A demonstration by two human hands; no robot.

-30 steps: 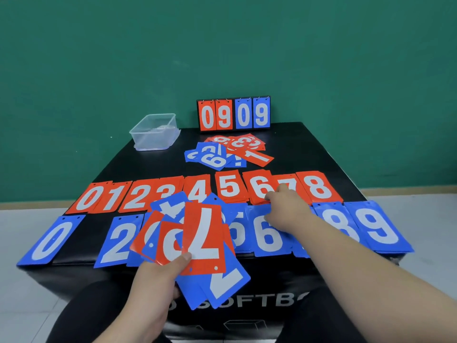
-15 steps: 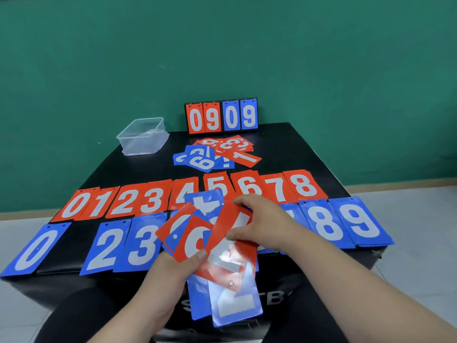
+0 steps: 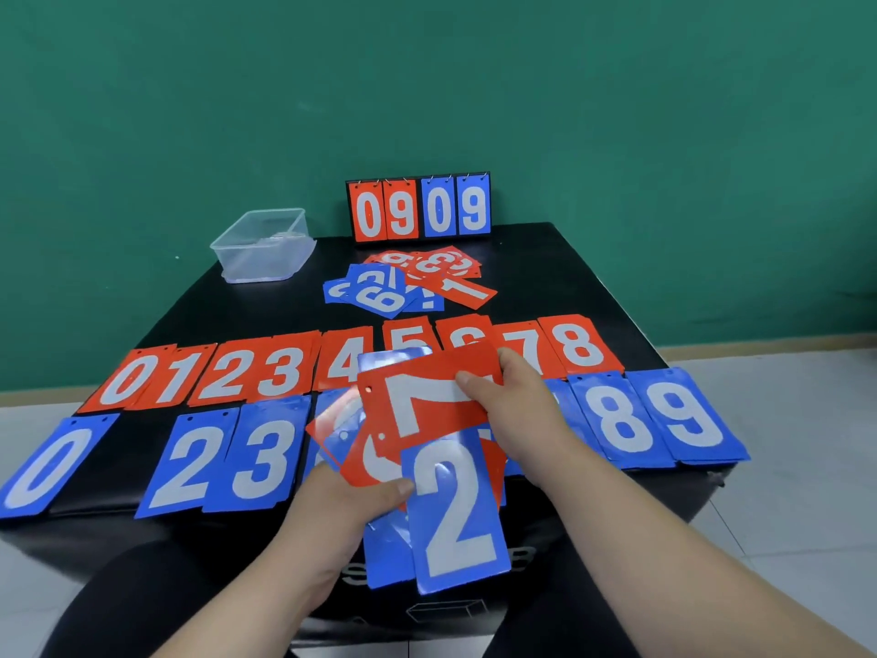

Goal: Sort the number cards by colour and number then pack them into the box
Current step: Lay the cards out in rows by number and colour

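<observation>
My left hand grips a fanned bunch of red and blue number cards, with a blue 2 card at the front. My right hand pinches a red 7 card, turned sideways above the bunch. On the black table lies a row of red cards from 0 to 8, and in front of it a row of blue cards; my hands hide its middle. A clear plastic box stands at the back left.
A small flip scoreboard reading 0909 stands at the table's far edge. In front of it lie a loose blue pile and a loose red pile. A green wall rises behind; pale floor tiles lie on both sides.
My right hand came back from the red row to the held bunch, took the red 7 and lifted it up, turning it sideways. The blue 2 now shows in front.
</observation>
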